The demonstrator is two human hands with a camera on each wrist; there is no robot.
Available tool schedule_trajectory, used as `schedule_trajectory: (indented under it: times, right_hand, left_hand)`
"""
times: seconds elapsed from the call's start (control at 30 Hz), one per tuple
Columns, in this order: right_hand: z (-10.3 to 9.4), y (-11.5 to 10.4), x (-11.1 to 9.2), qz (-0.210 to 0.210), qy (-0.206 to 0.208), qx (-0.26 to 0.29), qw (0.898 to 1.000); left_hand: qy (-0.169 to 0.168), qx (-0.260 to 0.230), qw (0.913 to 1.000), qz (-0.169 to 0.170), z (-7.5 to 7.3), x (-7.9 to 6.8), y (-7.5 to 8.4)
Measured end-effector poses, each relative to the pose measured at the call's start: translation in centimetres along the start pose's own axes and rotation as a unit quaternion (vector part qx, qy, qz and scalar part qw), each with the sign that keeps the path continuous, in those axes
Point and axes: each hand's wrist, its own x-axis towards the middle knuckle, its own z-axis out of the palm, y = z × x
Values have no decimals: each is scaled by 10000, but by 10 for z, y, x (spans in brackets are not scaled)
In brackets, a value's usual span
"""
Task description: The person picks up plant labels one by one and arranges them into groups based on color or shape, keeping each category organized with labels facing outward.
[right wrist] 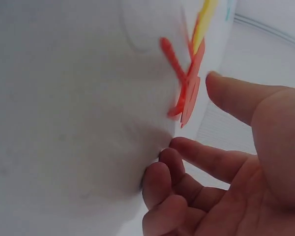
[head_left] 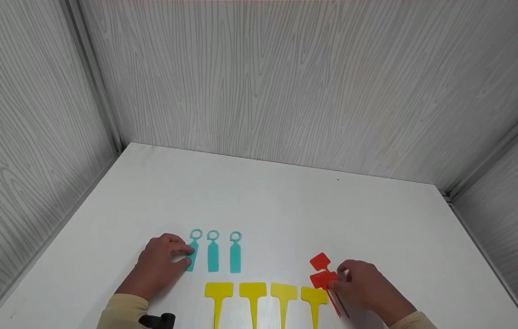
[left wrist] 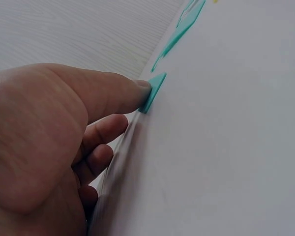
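My left hand pinches the leftmost teal ring-topped plant tag between thumb and index finger at the table surface. In the left wrist view the thumb lies on that tag's end, while the index fingertip is hidden. To its right lie two more teal tags, a middle one and a right one. My right hand is beside a small overlapping pile of red plant labels. In the right wrist view its thumb and fingers stand apart, with a gap to the red labels.
Several yellow T-shaped plant labels form a row along the near side of the white table, stems toward me. The rightmost yellow label is close to the red pile. Grey wood-grain panels enclose the back and sides.
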Motion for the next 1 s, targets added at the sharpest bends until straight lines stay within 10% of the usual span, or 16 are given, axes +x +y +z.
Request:
schedule_trajectory:
  times: [0.63,1.0]
  right_hand:
    - [-15,14,13,254,-268,796,9961]
    - [-36,17,13,381,-554,2542,9648]
  left_hand:
    - [68,70,9999,129,1,1,-1]
    - [103,56,9999,110,-1,-1,1]
